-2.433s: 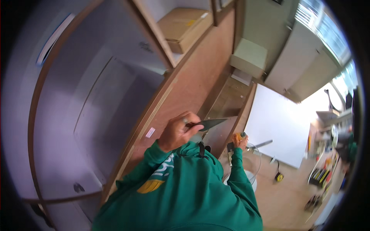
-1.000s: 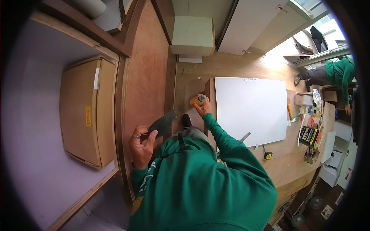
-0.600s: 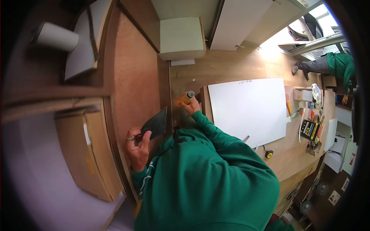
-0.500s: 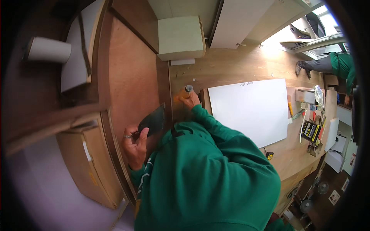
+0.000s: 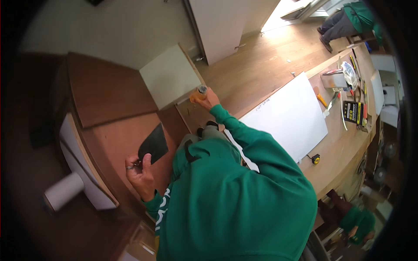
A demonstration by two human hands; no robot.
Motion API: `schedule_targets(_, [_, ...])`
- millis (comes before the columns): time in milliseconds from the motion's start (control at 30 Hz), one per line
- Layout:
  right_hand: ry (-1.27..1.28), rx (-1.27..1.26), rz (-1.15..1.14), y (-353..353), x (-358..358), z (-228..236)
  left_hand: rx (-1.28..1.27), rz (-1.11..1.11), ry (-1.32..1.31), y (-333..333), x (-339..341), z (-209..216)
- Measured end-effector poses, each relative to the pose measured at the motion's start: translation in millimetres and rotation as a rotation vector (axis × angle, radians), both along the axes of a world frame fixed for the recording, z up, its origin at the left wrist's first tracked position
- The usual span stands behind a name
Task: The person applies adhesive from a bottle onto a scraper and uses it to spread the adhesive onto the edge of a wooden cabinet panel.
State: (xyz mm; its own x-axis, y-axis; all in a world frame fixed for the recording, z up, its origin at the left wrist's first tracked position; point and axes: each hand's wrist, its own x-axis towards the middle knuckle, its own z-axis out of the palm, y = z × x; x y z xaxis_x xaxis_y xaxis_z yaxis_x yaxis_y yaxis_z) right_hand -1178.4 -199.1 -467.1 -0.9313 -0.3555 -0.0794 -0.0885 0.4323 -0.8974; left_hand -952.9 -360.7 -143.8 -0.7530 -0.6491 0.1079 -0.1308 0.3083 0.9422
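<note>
My left hand (image 5: 143,176) grips a thin dark sheet, like a flat spreader blade (image 5: 156,145), with the thumb on its face. That blade is over a reddish-brown wooden panel (image 5: 111,138), and I cannot tell whether it touches. Farther forward, the fingers of my right hand (image 5: 210,100) are wrapped round a small amber bottle (image 5: 196,96) with a pale grey top. This bottle is held near the corner of a white-topped box (image 5: 170,78), above the floor.
On my right, a workbench (image 5: 335,163) bears a large white sheet (image 5: 285,124), a tape measure (image 5: 315,159), a metal can (image 5: 334,80) and several tools. A white roll (image 5: 64,191) lies at left. Two people in green tops are at the far right and lower right.
My view has turned, so the panel and bench appear rotated. Both hands keep their hold, the blade showing more of its flat face and the bottle now close to the white-topped box.
</note>
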Motion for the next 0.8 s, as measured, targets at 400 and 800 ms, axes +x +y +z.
schedule_targets(400, [-0.028, -0.074, -0.283, 72, -3, -32, 0.047, -0.199, 0.057, -71, -161, -18])
schedule_targets(800, [0.080, -0.196, -0.369, 102, -46, 116, -0.229, -0.399, 0.048, -51, -234, 17])
